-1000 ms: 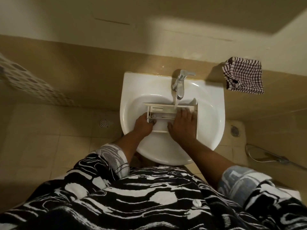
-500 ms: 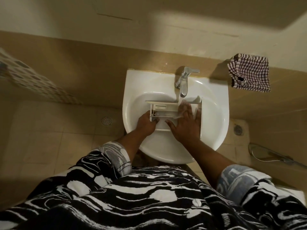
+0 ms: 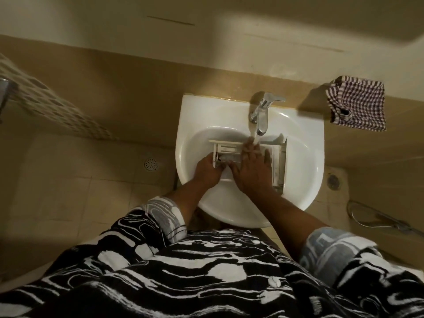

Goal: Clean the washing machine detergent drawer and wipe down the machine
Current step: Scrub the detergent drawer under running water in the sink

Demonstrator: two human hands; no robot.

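Observation:
The white detergent drawer point(image 3: 229, 149) lies across the bowl of the white sink point(image 3: 192, 115), under the chrome tap point(image 3: 262, 113). Water runs from the tap onto the drawer. My left hand point(image 3: 207, 168) grips the drawer's left end, fingers curled round its near edge. My right hand point(image 3: 252, 167) lies flat inside the drawer with straight, spread fingers, its fingertips in the water stream. The drawer's right end with its front panel point(image 3: 281, 164) shows beside the right hand. The washing machine is not in view.
A checked cloth point(image 3: 358, 103) hangs on the tiled wall to the right of the sink. A hose point(image 3: 378, 218) lies on the floor at the right. Floor drains sit left point(image 3: 150, 164) and right point(image 3: 332, 180) of the sink.
My right hand has slid a little farther along the drawer, so its fingertips now reach under the water stream. My left hand keeps its grip on the left end.

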